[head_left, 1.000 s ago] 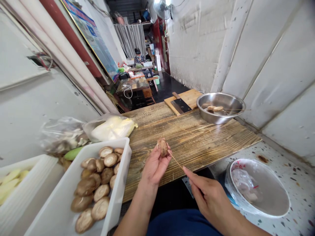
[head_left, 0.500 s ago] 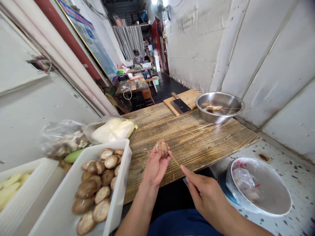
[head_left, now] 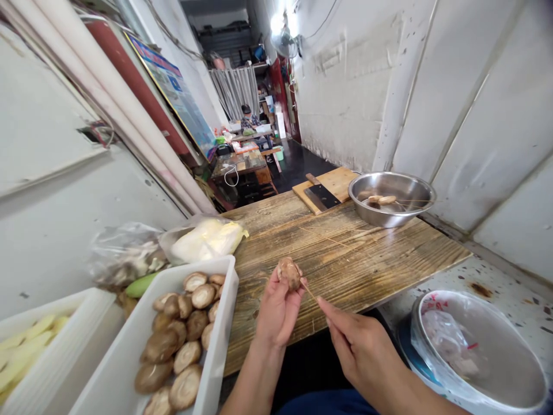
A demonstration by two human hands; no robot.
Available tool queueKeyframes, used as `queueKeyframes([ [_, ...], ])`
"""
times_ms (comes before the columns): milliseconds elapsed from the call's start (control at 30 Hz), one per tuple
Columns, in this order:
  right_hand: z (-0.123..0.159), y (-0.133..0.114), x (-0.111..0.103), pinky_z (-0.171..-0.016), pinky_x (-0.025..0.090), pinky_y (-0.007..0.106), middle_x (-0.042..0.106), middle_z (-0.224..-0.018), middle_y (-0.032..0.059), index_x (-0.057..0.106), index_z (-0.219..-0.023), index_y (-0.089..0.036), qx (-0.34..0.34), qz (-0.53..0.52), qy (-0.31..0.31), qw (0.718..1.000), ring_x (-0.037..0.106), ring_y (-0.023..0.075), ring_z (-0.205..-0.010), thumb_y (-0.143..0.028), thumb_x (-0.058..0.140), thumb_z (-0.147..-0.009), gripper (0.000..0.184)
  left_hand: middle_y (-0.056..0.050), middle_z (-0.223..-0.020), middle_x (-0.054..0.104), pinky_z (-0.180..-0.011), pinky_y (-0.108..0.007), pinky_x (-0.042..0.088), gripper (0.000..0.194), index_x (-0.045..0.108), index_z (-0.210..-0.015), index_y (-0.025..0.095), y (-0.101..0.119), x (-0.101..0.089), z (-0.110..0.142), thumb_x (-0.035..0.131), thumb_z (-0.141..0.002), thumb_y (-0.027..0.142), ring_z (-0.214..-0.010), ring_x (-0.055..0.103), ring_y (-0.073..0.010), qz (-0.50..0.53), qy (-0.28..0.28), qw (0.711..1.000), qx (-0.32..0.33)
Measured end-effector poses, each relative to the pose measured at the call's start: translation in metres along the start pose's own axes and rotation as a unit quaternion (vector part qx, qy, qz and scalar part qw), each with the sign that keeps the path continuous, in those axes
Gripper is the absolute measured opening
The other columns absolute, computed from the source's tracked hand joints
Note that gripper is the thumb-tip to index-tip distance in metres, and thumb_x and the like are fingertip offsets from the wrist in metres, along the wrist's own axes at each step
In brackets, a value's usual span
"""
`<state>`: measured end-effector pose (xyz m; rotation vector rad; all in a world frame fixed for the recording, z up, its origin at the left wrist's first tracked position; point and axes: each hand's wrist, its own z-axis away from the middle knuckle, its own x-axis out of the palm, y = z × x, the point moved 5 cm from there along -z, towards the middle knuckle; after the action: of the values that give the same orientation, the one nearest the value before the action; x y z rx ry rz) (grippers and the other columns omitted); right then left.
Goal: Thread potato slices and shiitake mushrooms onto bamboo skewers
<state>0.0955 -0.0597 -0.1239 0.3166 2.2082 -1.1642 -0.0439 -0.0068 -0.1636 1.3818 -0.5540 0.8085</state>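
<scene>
My left hand (head_left: 279,308) is closed around a brown mushroom (head_left: 289,272), held up over the wooden table (head_left: 345,253). My right hand (head_left: 354,340) pinches a thin bamboo skewer (head_left: 309,290) whose tip enters the mushroom from the right. Beside my left arm, a white tray (head_left: 129,357) holds several whole mushrooms (head_left: 181,340).
A steel bowl (head_left: 391,199) with skewered mushrooms sits at the table's far right, next to a cutting board with a cleaver (head_left: 322,196). Loose skewers (head_left: 332,236) lie mid-table. Bagged vegetables (head_left: 203,236) lie at left. A lined bin (head_left: 475,351) stands on the floor at right. A person sits far down the corridor.
The view has tilted slightly, so everything sits lower in the picture. My right hand has closed in on the mushroom, and less of the skewer shows between the hands.
</scene>
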Motion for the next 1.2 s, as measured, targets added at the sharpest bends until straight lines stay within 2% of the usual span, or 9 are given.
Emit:
queueKeyframes([
  [333, -0.022, -0.008, 0.001, -0.067, 0.055, 0.028, 0.073, -0.090, 0.0113, 0.060, -0.120, -0.014, -0.008, -0.019, 0.014, 1.000, 0.070, 0.0186, -0.074, -0.013, 0.037, -0.089, 0.039, -0.005, -0.090, 0.061, -0.073, -0.022, 0.046, 0.036, 0.066, -0.098, 0.016, -0.002, 0.004, 0.013, 0.078, -0.065, 0.022, -0.079, 0.055, -0.0112, -0.017, 0.005, 1.000, -0.017],
  [467, -0.024, -0.006, -0.005, -0.064, 0.051, 0.025, 0.072, -0.083, 0.0085, 0.065, -0.102, -0.015, 0.001, -0.004, 0.020, 1.000, 0.068, 0.0168, -0.069, -0.016, 0.041, -0.090, 0.027, -0.005, -0.091, 0.061, -0.072, -0.024, 0.047, 0.039, 0.064, -0.103, 0.017, 0.004, 0.011, 0.014, 0.077, -0.067, 0.023, -0.078, 0.056, -0.0117, -0.042, -0.007, 0.999, 0.006],
  [567, -0.020, -0.001, -0.004, -0.057, 0.045, 0.023, 0.066, -0.067, 0.0016, 0.064, -0.084, -0.018, 0.016, 0.002, -0.025, 1.000, 0.061, 0.0137, -0.059, -0.021, 0.045, -0.091, 0.021, -0.006, -0.097, 0.062, -0.076, -0.029, 0.050, 0.030, 0.063, -0.101, 0.018, 0.013, 0.013, 0.014, 0.072, -0.072, 0.021, -0.088, 0.059, -0.0160, -0.039, -0.048, 0.998, 0.020],
  [667, -0.013, 0.009, 0.001, -0.057, 0.042, 0.022, 0.061, -0.065, -0.0014, 0.062, -0.084, -0.019, 0.038, -0.004, -0.074, 0.997, 0.057, 0.0121, -0.058, -0.023, 0.047, -0.092, 0.018, -0.006, -0.104, 0.063, -0.079, -0.030, 0.052, 0.028, 0.063, -0.102, 0.019, 0.017, 0.003, 0.010, 0.069, -0.074, 0.017, -0.097, 0.060, -0.0179, 0.005, -0.060, 0.998, -0.001],
  [833, 0.001, 0.023, 0.006, -0.052, 0.036, 0.020, 0.054, -0.058, -0.0044, 0.061, -0.077, -0.019, 0.060, -0.027, -0.132, 0.989, 0.049, 0.0101, -0.053, -0.026, 0.047, -0.093, 0.022, -0.007, -0.102, 0.066, -0.082, -0.024, 0.052, 0.024, 0.064, -0.101, 0.017, 0.015, -0.020, -0.004, 0.062, -0.078, 0.009, -0.093, 0.063, -0.0137, 0.039, 0.017, 0.999, -0.025],
  [967, -0.004, 0.040, 0.003, -0.053, 0.036, 0.019, 0.057, -0.058, -0.0039, 0.060, -0.069, -0.018, 0.037, -0.003, -0.193, 0.981, 0.052, 0.0092, -0.053, -0.024, 0.043, -0.094, 0.031, -0.014, -0.109, 0.065, -0.092, -0.035, 0.051, 0.029, 0.062, -0.107, 0.013, 0.013, -0.021, -0.007, 0.061, -0.079, 0.009, -0.107, 0.061, -0.0223, -0.002, 0.033, 0.999, -0.003],
  [1067, -0.031, 0.070, -0.001, -0.057, 0.041, 0.018, 0.062, -0.060, -0.0019, 0.061, -0.067, -0.017, 0.053, 0.057, -0.240, 0.968, 0.058, 0.0095, -0.056, -0.029, 0.041, -0.097, 0.038, -0.015, -0.113, 0.065, -0.093, -0.043, 0.050, 0.034, 0.059, -0.113, 0.014, 0.007, -0.026, -0.008, 0.058, -0.080, 0.009, -0.111, 0.059, -0.0264, -0.025, 0.061, 0.997, -0.036],
  [1133, -0.059, 0.097, -0.013, -0.065, 0.045, 0.022, 0.068, -0.078, 0.0042, 0.065, -0.081, -0.015, 0.121, 0.181, -0.195, 0.956, 0.063, 0.0136, -0.072, -0.024, 0.044, -0.096, 0.027, -0.015, -0.110, 0.066, -0.090, -0.041, 0.053, 0.034, 0.058, -0.115, 0.014, 0.004, -0.035, -0.008, 0.054, -0.082, 0.007, -0.108, 0.061, -0.0252, -0.040, 0.101, 0.993, -0.056],
  [1200, -0.082, 0.115, -0.025, -0.073, 0.048, 0.029, 0.066, -0.099, 0.0141, 0.063, -0.096, -0.009, 0.172, 0.228, -0.163, 0.944, 0.063, 0.0199, -0.089, -0.015, 0.049, -0.092, 0.016, -0.013, -0.106, 0.067, -0.084, -0.034, 0.056, 0.033, 0.058, -0.115, 0.013, 0.002, -0.046, -0.009, 0.049, -0.084, 0.007, -0.104, 0.063, -0.0221, -0.045, 0.140, 0.986, -0.077],
])
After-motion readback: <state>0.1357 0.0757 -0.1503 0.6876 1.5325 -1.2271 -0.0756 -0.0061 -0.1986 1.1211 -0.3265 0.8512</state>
